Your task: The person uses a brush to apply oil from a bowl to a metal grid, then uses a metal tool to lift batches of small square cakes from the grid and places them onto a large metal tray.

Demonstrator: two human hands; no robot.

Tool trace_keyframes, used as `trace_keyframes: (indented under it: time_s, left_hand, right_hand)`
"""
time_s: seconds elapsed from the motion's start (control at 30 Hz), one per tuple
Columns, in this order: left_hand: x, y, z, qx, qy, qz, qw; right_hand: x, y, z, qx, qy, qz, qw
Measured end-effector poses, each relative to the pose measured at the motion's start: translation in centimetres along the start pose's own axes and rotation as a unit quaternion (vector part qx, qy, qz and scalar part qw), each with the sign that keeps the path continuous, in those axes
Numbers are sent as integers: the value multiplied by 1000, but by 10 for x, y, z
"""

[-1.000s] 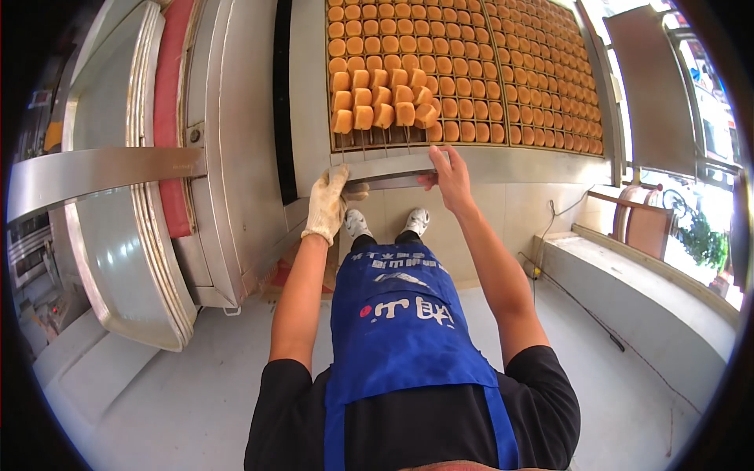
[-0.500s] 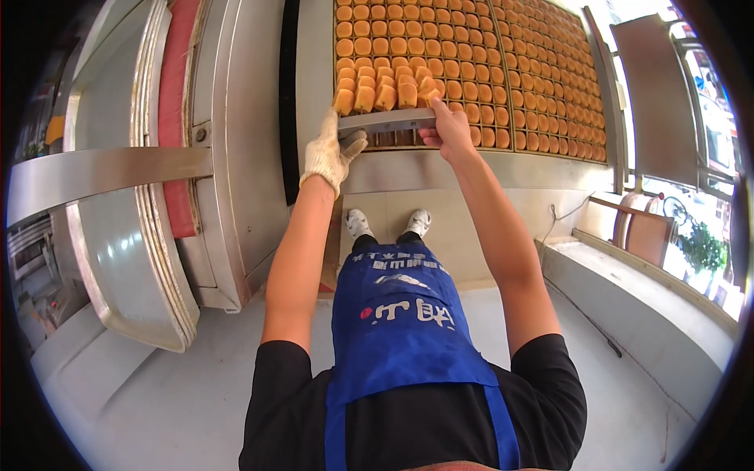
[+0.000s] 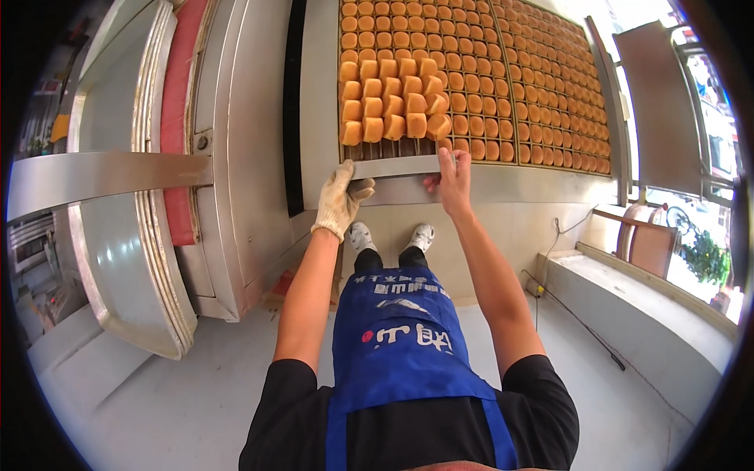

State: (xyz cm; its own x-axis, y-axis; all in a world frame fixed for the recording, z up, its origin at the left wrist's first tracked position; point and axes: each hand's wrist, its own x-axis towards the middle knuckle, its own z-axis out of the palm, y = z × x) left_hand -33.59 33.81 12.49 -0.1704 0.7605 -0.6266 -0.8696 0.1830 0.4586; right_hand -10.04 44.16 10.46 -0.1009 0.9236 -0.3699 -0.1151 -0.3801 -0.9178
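Note:
My gloved left hand [image 3: 339, 200] and bare right hand [image 3: 452, 180] are closed on opposite ends of a flat metal bar [image 3: 397, 166]. Thin rods run from the bar toward several rows of golden cube buns [image 3: 393, 106], which stand raised and slightly askew above the near-left part of a large tray of buns [image 3: 550, 102]. Bare dark metal shows beneath the rods at the near edge. The buns around this block sit in square grid cells.
A stainless cabinet [image 3: 243, 118] with a red strip [image 3: 177, 102], stacked glossy trays [image 3: 118, 267] and a curved steel band [image 3: 102, 174] stand at my left. At right are a ledge [image 3: 628, 298], cables [image 3: 605, 349] and a brown panel [image 3: 652, 102] by the bright opening.
Both hands and the bar went forward over the tray's near edge, then came back toward me. The raised buns moved with them. The whole view has also shifted slightly.

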Motion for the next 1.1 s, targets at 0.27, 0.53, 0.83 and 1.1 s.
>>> trace_keyframes:
  time_s: [0.27, 0.53, 0.83, 1.1]
  left_hand:
    - [6, 31, 48, 39, 11, 17, 999]
    - [9, 87, 116, 136, 92, 55, 985]
    - [61, 92, 104, 120, 117, 36, 985]
    - [53, 33, 22, 41, 33, 16, 998]
  right_hand:
    - [35, -41, 17, 7, 31, 40, 999]
    - [73, -122, 60, -73, 71, 142, 985]
    - [105, -95, 73, -14, 83, 109, 991]
    - [57, -15, 40, 9, 51, -8, 999]
